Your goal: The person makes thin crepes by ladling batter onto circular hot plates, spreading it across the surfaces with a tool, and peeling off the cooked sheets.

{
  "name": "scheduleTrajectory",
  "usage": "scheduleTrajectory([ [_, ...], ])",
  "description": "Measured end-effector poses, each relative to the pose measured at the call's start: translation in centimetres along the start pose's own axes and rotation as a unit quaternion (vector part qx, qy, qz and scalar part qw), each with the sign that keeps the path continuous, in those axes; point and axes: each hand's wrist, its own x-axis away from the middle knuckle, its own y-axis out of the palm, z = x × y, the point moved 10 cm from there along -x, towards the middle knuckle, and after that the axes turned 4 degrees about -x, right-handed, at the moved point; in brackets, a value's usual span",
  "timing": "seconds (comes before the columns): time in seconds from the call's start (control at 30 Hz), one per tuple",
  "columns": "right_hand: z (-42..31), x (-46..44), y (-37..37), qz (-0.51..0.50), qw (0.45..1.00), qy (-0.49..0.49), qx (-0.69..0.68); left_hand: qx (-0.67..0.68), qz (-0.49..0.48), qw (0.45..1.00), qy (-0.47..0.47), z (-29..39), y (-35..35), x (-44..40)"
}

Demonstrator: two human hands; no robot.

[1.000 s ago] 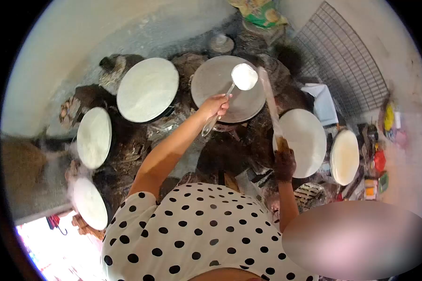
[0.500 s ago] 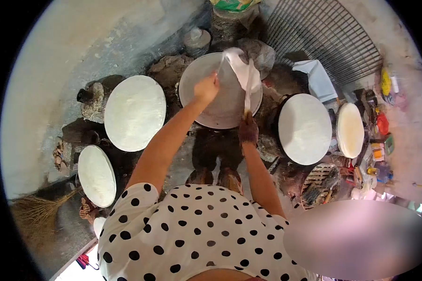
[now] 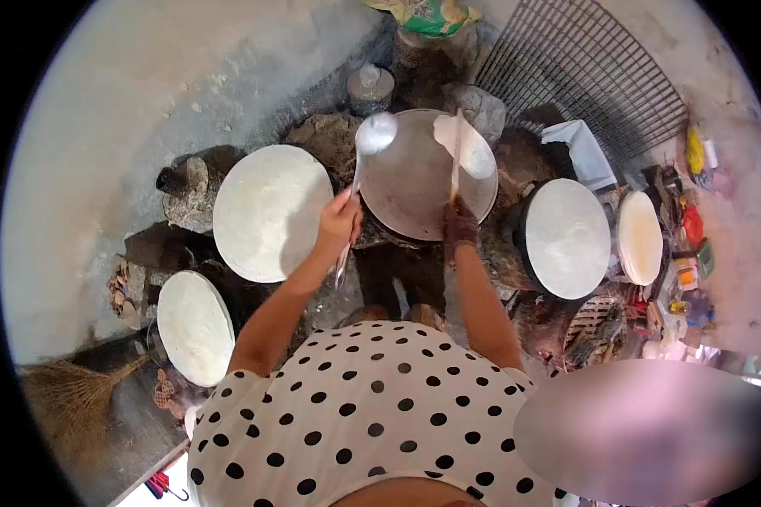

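In my left hand (image 3: 340, 221), closed round its handle, is a metal ladle (image 3: 376, 133) whose bowl looks white and shiny above the upper left edge of a round griddle (image 3: 397, 190). My right hand (image 3: 461, 222), in a dark glove, grips a flat wooden spreader (image 3: 457, 160) at its lower end. The blade reaches across a patch of white batter (image 3: 479, 159) on the griddle's right side. Bare grey-brown surface shows on the griddle's left and middle.
Large pale discs stand around me: two at left (image 3: 271, 215) (image 3: 196, 329) and two at right (image 3: 568, 241) (image 3: 640, 239). Behind the griddle are a lidded pot (image 3: 370, 89) and a wire rack (image 3: 583, 72). A straw broom (image 3: 76, 393) lies at lower left; a blurred patch covers the lower right.
My left hand has drawn the ladle left and back from the batter. The spreader has stayed over the batter, which has changed shape. The whole view has shifted slightly.
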Motion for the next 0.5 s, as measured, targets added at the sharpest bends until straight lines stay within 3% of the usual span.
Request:
scheduleTrajectory([
  [0.03,2.7,-0.5,-0.5,0.006,1.0,0.0,-0.003,0.001,-0.009,1.0,-0.019,0.0,-0.5,1.7],
  [0.07,5.5,-0.1,-1.6,0.035,0.97,0.026,-0.238,0.004,-0.017,0.999,-0.038,-0.1,-0.9,3.5],
  [0.1,7.3,0.7,-2.2,0.06,0.886,0.05,-0.457,0.004,-0.022,0.999,-0.037,-0.5,-1.4,4.9],
  [0.13,7.5,1.7,-3.3,0.101,0.957,0.108,-0.251,0.033,-0.017,0.997,-0.061,-1.3,-2.1,6.3],
  [0.17,6.3,1.8,-3.4,0.102,0.957,0.108,-0.251,0.061,-0.009,0.994,-0.086,-2.2,-2.8,7.6],
  [0.2,4.1,1.8,-3.4,0.08,0.984,0.099,-0.127,0.061,-0.009,0.994,-0.085,-2.9,-3.3,8.5],
  [0.33,-2.5,-2.1,-1.5,0.017,0.994,0.063,0.089,0.088,0.043,0.99,-0.1,-6.2,-5.4,10.8],
  [0.43,-3.9,-5.1,0.1,-0.032,0.997,-0.008,0.064,0.121,0.066,0.984,-0.113,-7.0,-5.2,11.6],
  [0.5,-3.2,-5.6,-0.7,-0.092,0.994,0.019,0.055,0.159,0.071,0.977,-0.121,-7.1,-4.3,12.0],
])
